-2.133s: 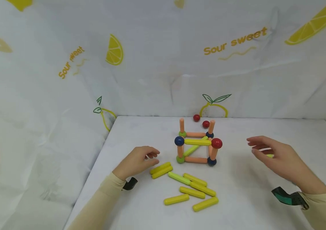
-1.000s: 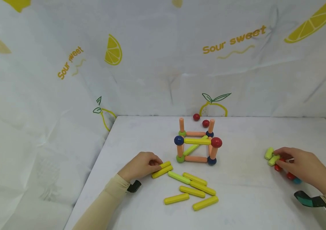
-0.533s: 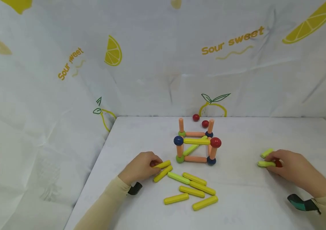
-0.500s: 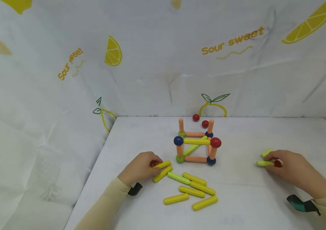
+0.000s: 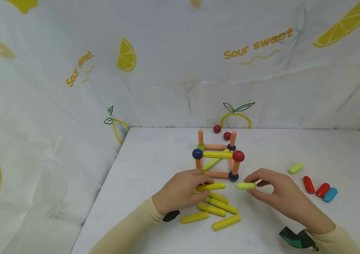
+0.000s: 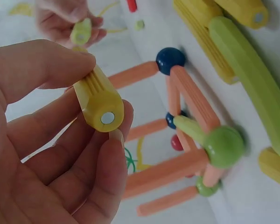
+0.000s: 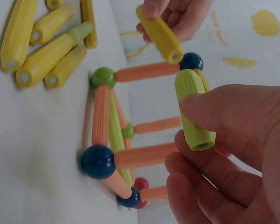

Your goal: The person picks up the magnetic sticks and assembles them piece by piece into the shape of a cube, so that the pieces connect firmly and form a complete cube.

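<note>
My left hand (image 5: 182, 190) pinches a yellow rod (image 5: 213, 187) just in front of the frame of orange rods (image 5: 216, 174) and balls. In the left wrist view that rod (image 6: 99, 100) points its magnet end at the camera. My right hand (image 5: 282, 197) pinches a short light-green rod (image 5: 245, 186) to the right of the yellow one, with a gap between them. The right wrist view shows this green rod (image 7: 192, 109) between thumb and fingers. On the frame's front top, a yellow rod (image 5: 217, 155) joins a blue ball (image 5: 197, 153) to a red ball (image 5: 238, 156).
Several yellow rods (image 5: 226, 222) lie in front of the frame. At the right are a light-green rod (image 5: 295, 168), two red pieces (image 5: 308, 185) and a blue piece (image 5: 330, 194). Two red balls (image 5: 217, 129) sit behind the frame on the white table (image 5: 154, 148).
My left hand has moved right with a yellow rod from the left pair. My right hand has come left with the short green rod, uncovering the red and blue pieces.
</note>
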`<action>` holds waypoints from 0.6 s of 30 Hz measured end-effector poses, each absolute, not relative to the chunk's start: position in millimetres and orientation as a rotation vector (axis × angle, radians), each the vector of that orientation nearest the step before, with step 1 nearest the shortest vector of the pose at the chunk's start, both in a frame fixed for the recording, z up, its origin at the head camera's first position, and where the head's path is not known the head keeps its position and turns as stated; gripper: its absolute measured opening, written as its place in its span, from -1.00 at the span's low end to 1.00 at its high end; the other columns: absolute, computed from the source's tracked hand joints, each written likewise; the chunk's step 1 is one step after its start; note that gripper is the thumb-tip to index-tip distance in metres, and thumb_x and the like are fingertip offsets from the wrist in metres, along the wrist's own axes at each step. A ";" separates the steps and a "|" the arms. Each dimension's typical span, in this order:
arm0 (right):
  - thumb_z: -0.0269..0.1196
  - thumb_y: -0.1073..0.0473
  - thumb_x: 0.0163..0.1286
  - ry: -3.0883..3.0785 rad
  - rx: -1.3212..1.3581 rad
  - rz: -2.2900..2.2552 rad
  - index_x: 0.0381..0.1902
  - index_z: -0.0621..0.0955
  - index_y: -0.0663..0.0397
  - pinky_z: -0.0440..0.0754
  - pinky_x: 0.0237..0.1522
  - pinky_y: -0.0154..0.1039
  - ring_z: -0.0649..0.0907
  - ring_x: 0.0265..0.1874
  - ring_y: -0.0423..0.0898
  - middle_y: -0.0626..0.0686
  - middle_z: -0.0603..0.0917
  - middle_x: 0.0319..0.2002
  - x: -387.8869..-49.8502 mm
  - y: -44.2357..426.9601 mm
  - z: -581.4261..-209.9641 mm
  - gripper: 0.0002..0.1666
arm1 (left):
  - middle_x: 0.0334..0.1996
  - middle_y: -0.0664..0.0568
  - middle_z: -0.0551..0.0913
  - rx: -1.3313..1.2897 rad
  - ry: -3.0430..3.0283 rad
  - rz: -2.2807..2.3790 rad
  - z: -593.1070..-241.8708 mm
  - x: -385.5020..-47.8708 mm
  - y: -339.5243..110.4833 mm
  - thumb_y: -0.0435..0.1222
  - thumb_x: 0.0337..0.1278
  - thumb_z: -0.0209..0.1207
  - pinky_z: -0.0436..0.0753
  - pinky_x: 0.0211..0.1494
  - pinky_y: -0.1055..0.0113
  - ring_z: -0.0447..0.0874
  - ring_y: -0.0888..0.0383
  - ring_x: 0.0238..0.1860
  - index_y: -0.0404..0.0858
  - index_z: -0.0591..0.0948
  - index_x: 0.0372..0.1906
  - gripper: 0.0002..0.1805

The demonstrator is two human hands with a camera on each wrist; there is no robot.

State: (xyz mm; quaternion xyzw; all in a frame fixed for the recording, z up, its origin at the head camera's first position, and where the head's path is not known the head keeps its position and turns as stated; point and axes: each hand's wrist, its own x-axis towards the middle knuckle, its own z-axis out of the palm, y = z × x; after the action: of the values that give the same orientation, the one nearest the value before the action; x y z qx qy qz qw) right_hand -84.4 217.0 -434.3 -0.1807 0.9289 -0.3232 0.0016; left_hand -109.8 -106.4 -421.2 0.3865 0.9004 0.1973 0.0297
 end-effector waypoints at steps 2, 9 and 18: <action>0.61 0.13 0.29 2.915 -0.628 -1.057 0.01 0.73 -0.39 0.79 -0.07 -0.33 0.71 -0.08 -0.30 -0.35 0.76 -0.07 -81.7 211.2 -430.0 -0.60 | 0.05 0.20 0.78 1.232 2.774 0.608 -420.1 -110.6 -98.7 -0.14 0.46 0.34 0.62 -0.04 0.59 0.66 0.36 -0.13 -0.04 0.77 0.19 -0.70; 0.63 0.19 0.24 2.946 -0.724 -1.077 -0.02 0.71 -0.42 0.79 -0.06 -0.33 0.69 -0.11 -0.36 -0.38 0.74 -0.08 -81.1 203.1 -425.8 -0.54 | 0.21 0.22 0.76 1.298 2.766 0.671 -421.3 -111.0 -94.8 -0.16 0.45 0.34 0.58 -0.06 0.65 0.66 0.33 -0.08 -0.04 0.76 0.20 -0.69; 0.64 0.21 0.23 2.990 -0.708 -1.108 0.00 0.75 -0.36 0.66 -0.28 -0.41 0.64 -0.22 -0.28 -0.32 0.75 -0.09 -81.8 194.5 -427.8 -0.54 | -0.07 0.20 0.82 1.282 2.922 0.424 -426.7 -111.2 -86.9 -0.19 0.44 0.35 0.63 -0.16 0.58 0.71 0.33 -0.24 -0.05 0.76 0.22 -0.68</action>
State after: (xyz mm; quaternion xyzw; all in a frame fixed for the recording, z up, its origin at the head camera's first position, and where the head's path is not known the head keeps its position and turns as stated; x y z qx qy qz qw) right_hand -81.8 194.5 -427.8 -0.2163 0.9136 -0.3387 -0.0625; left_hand -111.2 -86.9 -426.7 0.3981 0.9070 0.1317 -0.0386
